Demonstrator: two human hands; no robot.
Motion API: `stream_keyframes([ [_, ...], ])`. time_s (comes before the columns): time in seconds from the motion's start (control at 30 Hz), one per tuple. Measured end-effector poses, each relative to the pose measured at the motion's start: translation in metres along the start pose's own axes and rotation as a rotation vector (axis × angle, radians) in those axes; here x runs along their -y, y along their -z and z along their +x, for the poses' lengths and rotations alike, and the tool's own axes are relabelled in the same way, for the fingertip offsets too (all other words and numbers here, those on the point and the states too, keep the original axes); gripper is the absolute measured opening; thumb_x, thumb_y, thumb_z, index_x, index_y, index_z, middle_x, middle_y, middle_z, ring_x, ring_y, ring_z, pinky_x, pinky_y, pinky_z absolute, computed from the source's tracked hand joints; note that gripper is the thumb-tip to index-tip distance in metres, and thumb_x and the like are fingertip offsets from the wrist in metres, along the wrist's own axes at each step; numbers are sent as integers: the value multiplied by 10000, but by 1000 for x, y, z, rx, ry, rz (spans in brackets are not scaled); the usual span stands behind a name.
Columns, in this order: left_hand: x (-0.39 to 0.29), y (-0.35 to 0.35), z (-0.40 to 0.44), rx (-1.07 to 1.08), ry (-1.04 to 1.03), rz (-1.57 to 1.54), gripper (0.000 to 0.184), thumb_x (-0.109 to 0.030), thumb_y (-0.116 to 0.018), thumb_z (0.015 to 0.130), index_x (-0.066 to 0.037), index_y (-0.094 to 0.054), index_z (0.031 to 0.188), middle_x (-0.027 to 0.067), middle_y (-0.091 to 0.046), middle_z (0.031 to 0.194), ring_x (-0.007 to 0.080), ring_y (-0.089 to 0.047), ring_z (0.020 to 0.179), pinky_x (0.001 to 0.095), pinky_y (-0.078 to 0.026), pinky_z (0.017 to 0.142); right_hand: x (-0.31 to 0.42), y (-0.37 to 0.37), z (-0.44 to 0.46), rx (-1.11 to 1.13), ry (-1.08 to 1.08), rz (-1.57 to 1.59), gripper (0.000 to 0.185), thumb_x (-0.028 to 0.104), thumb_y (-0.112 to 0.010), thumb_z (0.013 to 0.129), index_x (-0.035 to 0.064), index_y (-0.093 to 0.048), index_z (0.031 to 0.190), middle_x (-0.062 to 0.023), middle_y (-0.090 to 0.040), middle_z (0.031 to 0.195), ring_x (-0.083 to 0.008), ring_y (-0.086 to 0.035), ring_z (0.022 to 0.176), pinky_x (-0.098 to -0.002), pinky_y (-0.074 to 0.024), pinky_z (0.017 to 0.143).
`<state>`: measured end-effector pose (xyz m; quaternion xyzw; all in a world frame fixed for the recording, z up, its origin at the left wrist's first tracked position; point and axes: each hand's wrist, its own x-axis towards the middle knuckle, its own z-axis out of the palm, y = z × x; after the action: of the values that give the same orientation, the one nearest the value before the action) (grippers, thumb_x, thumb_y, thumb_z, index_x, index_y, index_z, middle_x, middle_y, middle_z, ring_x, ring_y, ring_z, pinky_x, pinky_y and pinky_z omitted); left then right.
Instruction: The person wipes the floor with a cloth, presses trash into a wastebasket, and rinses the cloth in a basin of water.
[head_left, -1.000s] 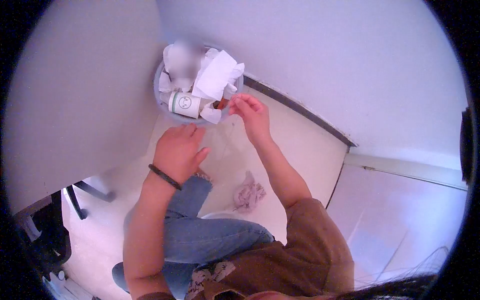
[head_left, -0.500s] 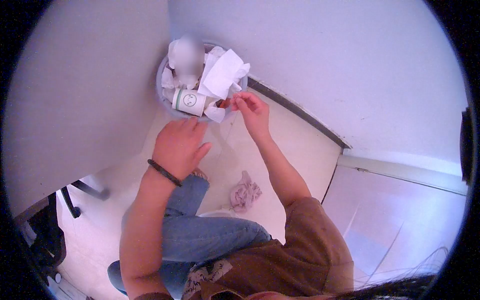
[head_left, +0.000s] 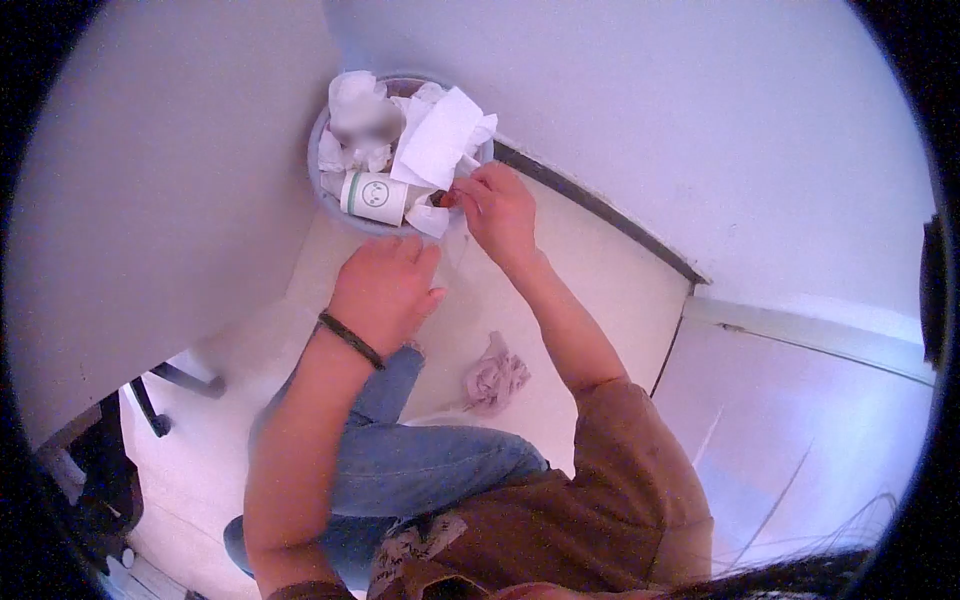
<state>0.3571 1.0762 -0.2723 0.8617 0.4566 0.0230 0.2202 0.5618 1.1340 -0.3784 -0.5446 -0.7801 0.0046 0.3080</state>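
While the right hand (head_left: 498, 212) is at the bin (head_left: 314, 160), its fingers' grip indiscernible, the left hand (head_left: 385, 285) hangs nearby, thumb and fingers apart; the paper cup (head_left: 375, 198) lies among tissues (head_left: 440, 130) inside.

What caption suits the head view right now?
Right hand at the rim of a bin with a cup and white paper, left hand nearby.

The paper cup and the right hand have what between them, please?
In the head view, a crumpled white scrap lies beside the cup, then a small reddish item by the right hand.
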Motion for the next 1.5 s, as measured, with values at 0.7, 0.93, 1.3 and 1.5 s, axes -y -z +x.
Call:
stream_keyframes([
  [0.7, -39, 12, -5, 182, -78, 77, 571, -357, -688, 773, -54, -517, 1225, 172, -584, 1144, 371, -557, 1017, 462, -442, 882, -155, -107, -124, 228, -727, -156, 219, 251, -600, 841, 186, -692, 1030, -100, -639, 928, -280, -647, 813, -378, -524, 663],
  [0.93, -39, 18, 4, 315, -2, 39, 620, -307, -736, 711, -51, -521, 1233, 138, -565, 1186, 323, -546, 1074, 432, -440, 921, -209, -174, -78, 419, -548, -444, 163, 191, -582, 802, 147, -685, 920, -101, -671, 884, -247, -677, 773, -408, -528, 589],
  [1.3, -27, 12, -3, 269, -31, 1, 628, -301, -729, 713, -57, -514, 1250, 130, -552, 1219, 311, -527, 1135, 429, -419, 963, -218, -186, -54, 453, -451, -399, 141, 180, -575, 790, 105, -694, 778, -109, -689, 747, -275, -681, 706, -445, -517, 607],
  [1.5, -22, -6, -16, 200, -43, 26, 541, -304, -711, 740, -66, -543, 1195, 137, -575, 1152, 336, -551, 1067, 455, -434, 924, -130, -80, -77, -224, -1102, 1182, 106, 149, -587, 898, 46, -605, 914, -57, -619, 761, -168, -583, 641, -304, -466, 578],
])
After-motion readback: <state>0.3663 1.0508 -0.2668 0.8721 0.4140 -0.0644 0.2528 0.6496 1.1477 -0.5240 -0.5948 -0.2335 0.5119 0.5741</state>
